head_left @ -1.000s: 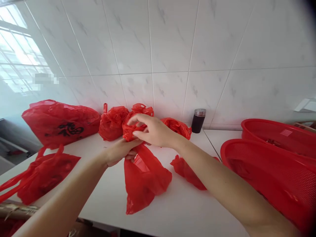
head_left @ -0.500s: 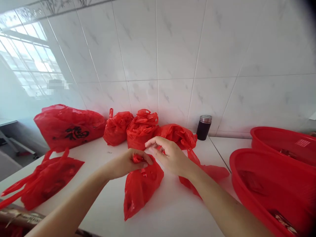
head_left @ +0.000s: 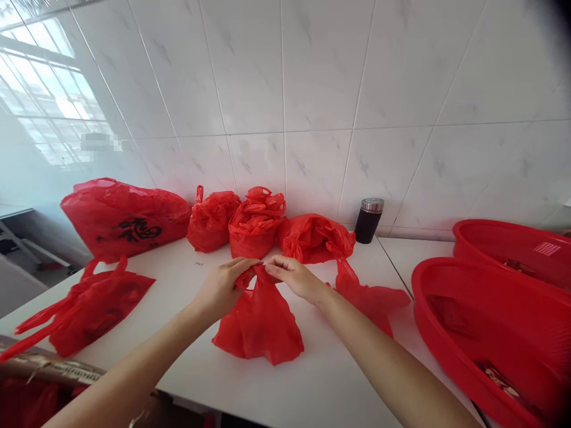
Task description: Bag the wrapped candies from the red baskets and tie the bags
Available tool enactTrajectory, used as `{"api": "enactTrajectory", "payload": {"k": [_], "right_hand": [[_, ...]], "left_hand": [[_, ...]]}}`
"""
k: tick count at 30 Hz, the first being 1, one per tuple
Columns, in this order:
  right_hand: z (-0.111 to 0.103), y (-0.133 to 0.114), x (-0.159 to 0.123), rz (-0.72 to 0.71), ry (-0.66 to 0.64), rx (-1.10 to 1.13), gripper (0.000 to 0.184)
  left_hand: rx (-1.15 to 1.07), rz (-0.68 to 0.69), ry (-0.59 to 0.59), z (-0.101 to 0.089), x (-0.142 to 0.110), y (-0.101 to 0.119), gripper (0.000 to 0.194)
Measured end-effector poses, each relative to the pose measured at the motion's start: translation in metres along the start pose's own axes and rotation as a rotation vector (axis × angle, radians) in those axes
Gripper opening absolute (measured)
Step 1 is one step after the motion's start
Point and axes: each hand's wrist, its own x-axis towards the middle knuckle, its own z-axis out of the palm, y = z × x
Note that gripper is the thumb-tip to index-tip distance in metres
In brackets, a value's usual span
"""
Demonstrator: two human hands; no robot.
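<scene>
1. Far left: a large red plastic bag (head_left: 129,220) with a black printed character stood by the wall. In front lay a flat red plastic bag with long loop handles (head_left: 96,312).
2. Left of centre, behind: two crumpled red plastic bundles (head_left: 213,223) (head_left: 256,229) sat side by side.
3. The left hand (head_left: 225,282) was closed, gripping bunched plastic at the upper left of the work bag.
4. Centre: the work bag, a thin, translucent red plastic carrier (head_left: 263,330), was on the white tabletop (head_left: 187,368), its base spread and its top drawn up between both hands. Contents not visible.
5. Handling (judged): film light, limp, rather slippery; liable to stretch or tear under a small pinch. Best hold: the gathered neck or handle loops, not the loose sides.
6. The right hand (head_left: 297,276) pinched the bag's top between thumb and fingers, close beside the left.
7. Right: a slumped red plastic bundle (head_left: 312,238), a dark cylindrical bottle with a silvery lid (head_left: 369,223), a loose red plastic bag (head_left: 370,300), then two red plastic baskets (head_left: 450,342) (head_left: 482,238).
</scene>
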Motion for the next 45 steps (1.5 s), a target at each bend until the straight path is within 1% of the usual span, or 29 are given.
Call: {"api": "enactTrajectory", "payload": {"k": [2,3,4,5,6,7,8,9,10,12,13,15,16,18,19,21,24,27,29,30,31,32,34,36,38,39,40,42,45], "right_hand": [[-0.008,0.003,-0.013,-0.040,0.072,-0.102,0.035],[-0.014,0.006,-0.022,-0.024,0.115,-0.132,0.035],[-0.021,0.011,-0.032,0.014,0.177,-0.148,0.034],[-0.029,0.016,-0.041,0.066,0.255,-0.148,0.033],[-0.036,0.022,-0.050,0.124,0.336,-0.140,0.033],[-0.041,0.027,-0.056,0.178,0.399,-0.133,0.033],[-0.043,0.031,-0.060,0.218,0.423,-0.129,0.034],[-0.040,0.034,-0.059,0.232,0.402,-0.132,0.034],[-0.033,0.036,-0.055,0.218,0.346,-0.139,0.034],[-0.008,0.033,-0.039,0.128,0.212,-0.160,0.032],[0.007,0.030,-0.029,0.070,0.176,-0.169,0.031],[0.036,0.023,-0.008,0.000,0.149,-0.144,0.036],[0.047,0.020,0.000,-0.010,0.133,-0.107,0.040],[0.059,0.016,0.012,-0.020,0.100,-0.031,0.037],[0.060,0.016,0.014,-0.035,0.094,-0.024,0.034],[0.054,0.020,0.014,-0.051,0.131,-0.108,0.030],[0.030,0.037,0.010,0.045,0.256,-0.306,0.024],[0.006,0.067,0.007,0.182,0.365,-0.399,0.021],[0.000,0.084,0.009,0.239,0.422,-0.456,0.021],[0.001,0.091,0.011,0.260,0.452,-0.493,0.022],[0.005,0.095,0.013,0.277,0.485,-0.535,0.024],[0.012,0.097,0.016,0.287,0.516,-0.582,0.026],[0.031,0.095,0.022,0.288,0.549,-0.681,0.027],[0.052,0.091,0.026,0.262,0.526,-0.779,0.026],[0.069,0.089,0.029,0.234,0.469,-0.865,0.024],[0.074,0.090,0.030,0.230,0.443,-0.904,0.025],[0.077,0.091,0.031,0.234,0.424,-0.940,0.025],[0.072,0.096,0.032,0.260,0.410,-1.002,0.026],[0.048,0.105,0.030,0.317,0.437,-1.077,0.028]], "left_hand": [[-0.052,-0.082,-0.068,-0.001,-0.015,-0.015,0.060],[-0.084,-0.155,-0.077,-0.004,-0.026,-0.026,0.055],[-0.114,-0.248,-0.060,-0.008,-0.038,-0.038,0.046],[-0.143,-0.352,-0.028,-0.013,-0.050,-0.050,0.035],[-0.168,-0.464,0.041,-0.018,-0.063,-0.061,0.030],[-0.150,-0.538,0.126,-0.024,-0.074,-0.070,0.031],[-0.139,-0.564,0.173,-0.029,-0.083,-0.075,0.030],[-0.138,-0.535,0.210,-0.032,-0.088,-0.077,0.030],[-0.145,-0.491,0.212,-0.034,-0.090,-0.074,0.029],[-0.163,-0.395,0.193,-0.032,-0.086,-0.059,0.028],[-0.172,-0.364,0.176,-0.029,-0.080,-0.049,0.028],[-0.180,-0.338,0.162,-0.022,-0.068,-0.030,0.030],[-0.186,-0.332,0.147,-0.019,-0.063,-0.024,0.031],[-0.183,-0.320,0.122,-0.016,-0.058,-0.018,0.035],[-0.178,-0.313,0.120,-0.015,-0.058,-0.020,0.037],[-0.163,-0.305,0.128,-0.017,-0.064,-0.029,0.041],[-0.115,-0.355,0.105,-0.023,-0.090,-0.049,0.043],[-0.097,-0.457,-0.002,-0.027,-0.123,-0.062,0.042],[-0.127,-0.513,-0.079,-0.025,-0.137,-0.063,0.043],[-0.140,-0.535,-0.099,-0.022,-0.139,-0.062,0.043],[-0.148,-0.549,-0.100,-0.019,-0.138,-0.061,0.043],[-0.146,-0.557,-0.075,-0.015,-0.134,-0.060,0.043],[-0.116,-0.567,-0.001,-0.005,-0.118,-0.061,0.046],[-0.076,-0.577,0.034,0.010,-0.097,-0.066,0.049],[-0.026,-0.610,0.012,0.026,-0.078,-0.072,0.049],[0.002,-0.626,-0.009,0.034,-0.070,-0.075,0.046],[0.032,-0.642,-0.031,0.040,-0.063,-0.078,0.042],[0.089,-0.664,-0.081,0.049,-0.053,-0.083,0.036],[0.168,-0.684,-0.150,0.052,-0.047,-0.090,0.033]]}}
